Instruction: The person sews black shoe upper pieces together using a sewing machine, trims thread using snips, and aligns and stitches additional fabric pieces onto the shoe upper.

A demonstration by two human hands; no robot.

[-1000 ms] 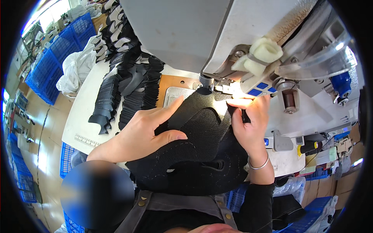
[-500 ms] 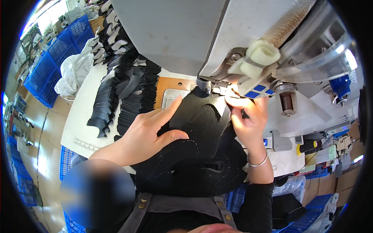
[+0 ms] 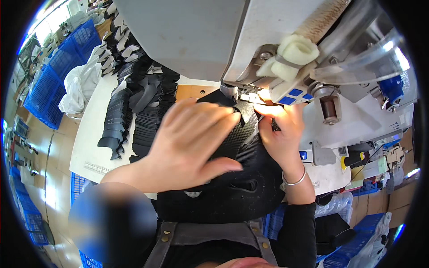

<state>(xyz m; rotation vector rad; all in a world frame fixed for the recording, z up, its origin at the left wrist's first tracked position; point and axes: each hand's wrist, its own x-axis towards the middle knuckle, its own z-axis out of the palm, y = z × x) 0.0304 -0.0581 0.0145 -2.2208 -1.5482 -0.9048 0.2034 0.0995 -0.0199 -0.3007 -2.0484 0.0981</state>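
A black mesh fabric piece (image 3: pixel 250 152), like a flat shoe upper, lies under the presser foot (image 3: pixel 251 97) of a grey sewing machine (image 3: pixel 187 35). My left hand (image 3: pixel 190 136) is over the piece's left part, slightly blurred. Its fingers reach toward the stitching area, and its thumb stands apart; whether the palm touches the fabric I cannot tell. Just right of the lit foot, my right hand (image 3: pixel 283 131) pinches the fabric's right edge between thumb and forefinger. The fabric's near part bulges toward my apron (image 3: pixel 205 234).
Rows of stacked black cut pieces (image 3: pixel 154 111) lie on the white table (image 3: pixel 89 143) at left. Blue crates (image 3: pixel 53 89) and a white bag (image 3: pixel 80 87) stand beyond it. A clear shield (image 3: pixel 362 67) and a brown thread bobbin (image 3: pixel 330 109) hang at the machine's right.
My left hand has moved right and farther over the fabric, covering more of it. The mesh has shifted and folded near the foot. My right hand stays pinched beside the foot.
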